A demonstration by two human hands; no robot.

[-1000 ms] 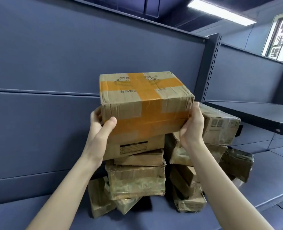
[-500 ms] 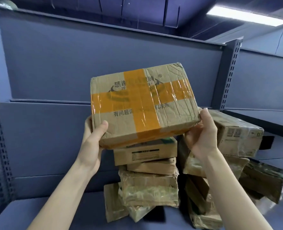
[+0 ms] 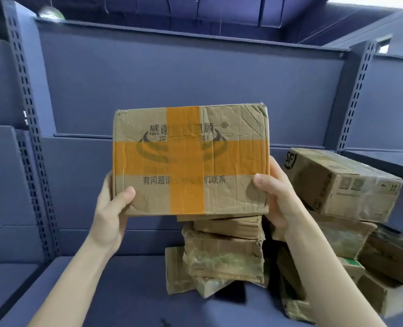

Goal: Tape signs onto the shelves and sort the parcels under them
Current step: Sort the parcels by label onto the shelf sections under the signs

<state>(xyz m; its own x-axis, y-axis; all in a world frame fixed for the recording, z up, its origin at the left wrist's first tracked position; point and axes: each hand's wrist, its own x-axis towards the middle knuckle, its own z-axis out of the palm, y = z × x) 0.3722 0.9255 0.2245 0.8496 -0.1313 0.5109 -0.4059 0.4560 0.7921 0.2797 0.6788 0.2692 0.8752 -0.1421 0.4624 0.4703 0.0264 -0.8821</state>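
A cardboard parcel [image 3: 231, 161] with a cross of orange tape and printed Chinese text is held up in front of the shelf's back panel, its broad face turned toward me. My left hand [image 3: 112, 215] grips its lower left corner, thumb on the front face. My right hand [image 3: 277, 197] grips its lower right edge, thumb on the front as well. Below and behind it, a pile of taped brown parcels [image 3: 221, 256] rests on the dark blue shelf [image 3: 125, 291]. No sign is in view.
A box with an SF logo [image 3: 342, 182] lies on top of the pile at the right. Perforated uprights [image 3: 30, 138] [image 3: 354, 100] frame the bay. Another shelf board [image 3: 389, 159] juts out at the right.
Both hands have tilted the orange-taped parcel so its top face turns toward me, and it has levelled out. The view has shifted left and up along the shelving.
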